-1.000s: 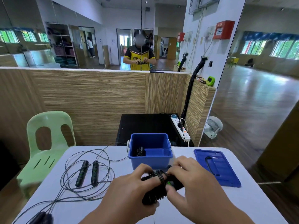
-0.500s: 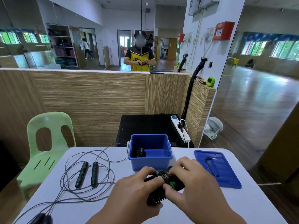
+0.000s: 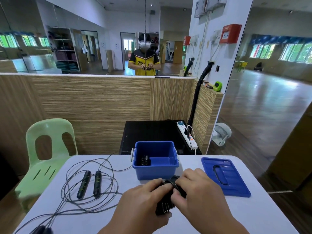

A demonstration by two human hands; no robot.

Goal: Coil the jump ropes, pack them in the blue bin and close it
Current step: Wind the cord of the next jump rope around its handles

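Left hand [image 3: 141, 205] and right hand [image 3: 199, 195] both grip the coiled rope [image 3: 164, 206] low over the table [image 3: 263, 215], just in front of the blue bin [image 3: 157, 173]. Left fingers curl round the black handles. Right fingers and thumb pinch the wire loops wound round the upper end. The hands cover most of it, so only the ribbed lower handle ends and a few loops show. Cannot tell whether it touches the table. Both forearms are cut off at the bottom edge.

The bin is open and upright, mid-table at the far edge. Inside on the left is a packed rope [image 3: 145, 160]. Only its dark top shows above the front wall.

The lid [image 3: 226, 176] lies flat on the table right of the bin, apart from it, handle side up.

On the left of the table is a loose rope [image 3: 97, 183], two black handles side by side with wire in wide loops around them. One strand runs toward the bin's left side, contact unclear.

In the bottom left corner is another handle pair [image 3: 42, 230], blurred and cut by the frame. Wires from it run into the tangle, and I cannot tell which wire belongs to which rope.

A green chair [image 3: 49, 149] stands left of the table, partly hidden by it. Behind the table is a black cabinet [image 3: 152, 132] with a power strip [image 3: 187, 136] on it. The mirror [image 3: 84, 39] shows the person small, hands at chest.
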